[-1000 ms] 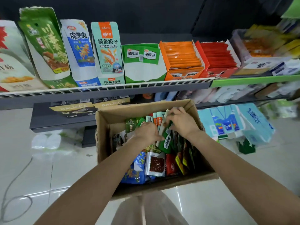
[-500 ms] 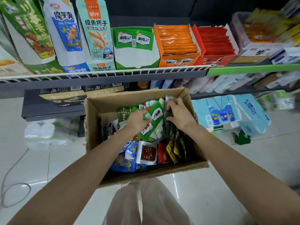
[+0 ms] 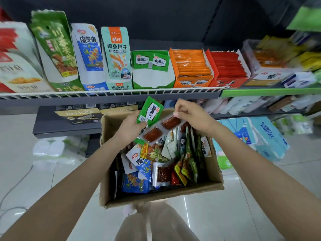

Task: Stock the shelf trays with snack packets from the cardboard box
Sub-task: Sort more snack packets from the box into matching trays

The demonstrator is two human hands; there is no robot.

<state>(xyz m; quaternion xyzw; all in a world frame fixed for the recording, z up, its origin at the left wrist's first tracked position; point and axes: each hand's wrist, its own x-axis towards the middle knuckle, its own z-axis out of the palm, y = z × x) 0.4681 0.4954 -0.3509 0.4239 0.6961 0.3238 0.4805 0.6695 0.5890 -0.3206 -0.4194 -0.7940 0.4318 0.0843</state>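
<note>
While the left hand (image 3: 129, 128) grips a green packet (image 3: 150, 110) above the cardboard box (image 3: 214, 164), the right hand (image 3: 194, 115) pinches a clear twin-pouch strip (image 3: 160, 128) by its end, below the green shelf tray (image 3: 152, 79).

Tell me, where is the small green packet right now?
The green packet is held in the left hand, above the cardboard box, just below the shelf rail.

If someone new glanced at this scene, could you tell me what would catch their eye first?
Probably the two hands lifted over the open cardboard box: the left hand grips a green snack packet, while the right hand pinches a clear strip of red-brown snacks by its end. Behind them, the orange display tray and red display tray stand out on the wire-fronted shelf.
</note>
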